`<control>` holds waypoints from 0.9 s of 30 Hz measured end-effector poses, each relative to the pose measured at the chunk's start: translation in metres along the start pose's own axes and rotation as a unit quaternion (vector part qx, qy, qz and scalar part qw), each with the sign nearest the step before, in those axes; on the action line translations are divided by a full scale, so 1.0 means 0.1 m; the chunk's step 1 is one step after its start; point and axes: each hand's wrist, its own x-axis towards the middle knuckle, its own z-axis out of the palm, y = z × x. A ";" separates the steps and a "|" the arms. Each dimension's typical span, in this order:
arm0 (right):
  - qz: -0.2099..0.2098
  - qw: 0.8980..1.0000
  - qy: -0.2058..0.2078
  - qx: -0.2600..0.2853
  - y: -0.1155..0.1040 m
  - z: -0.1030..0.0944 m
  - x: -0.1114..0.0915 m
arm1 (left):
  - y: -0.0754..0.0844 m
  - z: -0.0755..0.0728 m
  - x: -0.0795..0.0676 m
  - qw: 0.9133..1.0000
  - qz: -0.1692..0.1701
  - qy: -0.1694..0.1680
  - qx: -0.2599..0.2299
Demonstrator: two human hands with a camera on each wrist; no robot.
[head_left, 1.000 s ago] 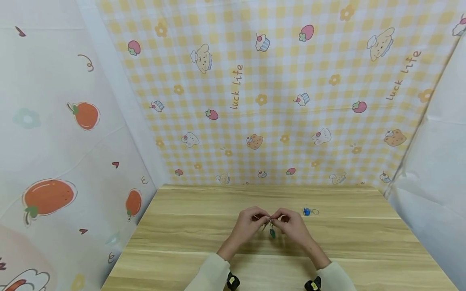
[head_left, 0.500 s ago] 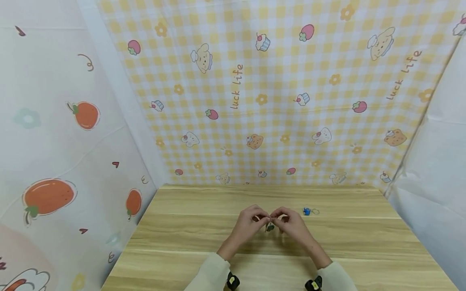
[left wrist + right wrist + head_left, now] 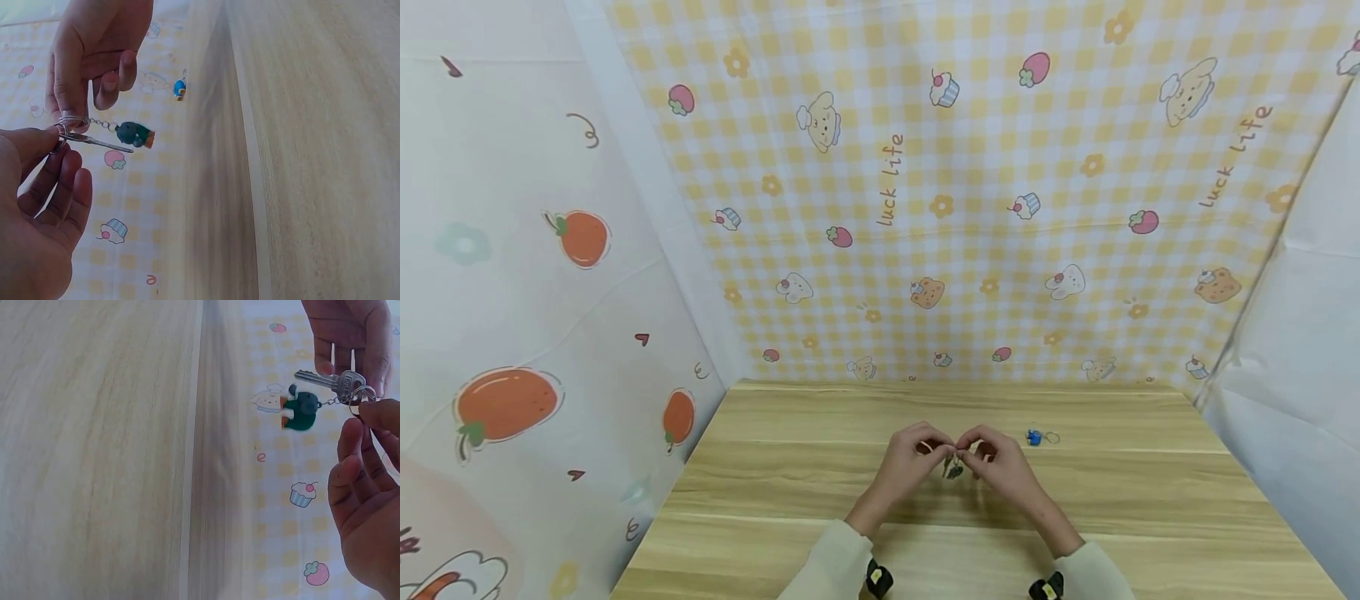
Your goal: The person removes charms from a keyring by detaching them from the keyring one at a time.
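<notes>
My left hand (image 3: 913,458) and right hand (image 3: 1000,462) meet fingertip to fingertip above the table. Between them is a metal key ring (image 3: 74,118), pinched by the right thumb and forefinger. A short chain links this ring to a green elephant charm (image 3: 303,411) with orange feet, which dangles below the fingers. Beside the charm, a silver key (image 3: 319,379) points away from the hands. Left thumb and forefinger pinch at the key's head, where it meets the ring; the fingers partly hide this contact. The other fingers of both hands are loosely bent.
A blue charm (image 3: 1033,437) with its own metal ring (image 3: 1052,437) lies on the wooden table (image 3: 760,475), right of and beyond the hands. A yellow checked cloth (image 3: 940,242) hangs behind the table's back edge. Pale printed sheets stand at both sides.
The elephant charm has swung slightly left and up, from hanging lower to close under the fingers beside the key. Both hands stay nearly in place, still pinching. The head view has shifted slightly.
</notes>
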 end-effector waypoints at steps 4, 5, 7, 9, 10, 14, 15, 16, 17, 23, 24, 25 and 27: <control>0.012 1.000 -0.002 -0.006 -0.02 0.00 0.00 | 0.00 -0.01 0.00 1.000 -0.005 -0.002 -0.005; 0.017 1.000 -0.002 -0.008 -0.03 0.00 0.00 | 0.00 -0.02 0.00 1.000 -0.006 -0.004 -0.007; 0.026 1.000 -0.001 -0.008 -0.04 0.01 0.00 | 0.00 -0.02 0.00 1.000 -0.008 -0.008 -0.011; 0.040 0.999 0.004 -0.004 -0.05 0.01 0.01 | 0.00 -0.03 0.00 1.000 -0.010 -0.013 -0.014; 0.048 0.999 0.009 -0.001 -0.05 0.02 0.01 | 0.00 -0.03 0.00 1.000 -0.011 -0.015 -0.015; 0.064 0.997 0.028 0.013 -0.07 0.02 0.01 | 0.01 -0.03 0.00 1.000 -0.012 -0.021 -0.014; 0.065 0.997 0.029 0.015 -0.08 0.03 0.01 | 0.01 -0.04 0.00 1.000 -0.012 -0.021 -0.013; 0.066 0.997 0.028 0.014 -0.08 0.03 0.01 | 0.02 -0.04 0.00 1.000 -0.013 -0.020 -0.012; 0.063 0.998 0.025 0.013 -0.08 0.03 0.02 | 0.02 -0.03 0.00 1.000 -0.014 -0.020 -0.013; 0.030 0.999 0.011 0.000 -0.05 0.02 0.02 | 0.02 -0.01 -0.01 0.999 -0.021 -0.015 -0.022; 0.020 1.000 0.009 -0.002 -0.04 0.01 0.02 | 0.02 -0.01 -0.01 0.999 -0.022 -0.015 -0.023; 0.005 1.000 0.007 -0.005 -0.03 0.01 0.02 | 0.01 0.00 -0.01 0.999 -0.021 -0.014 -0.024; -0.029 1.000 0.004 -0.012 -0.01 0.00 0.01 | 0.01 0.00 -0.01 0.999 -0.020 -0.014 -0.026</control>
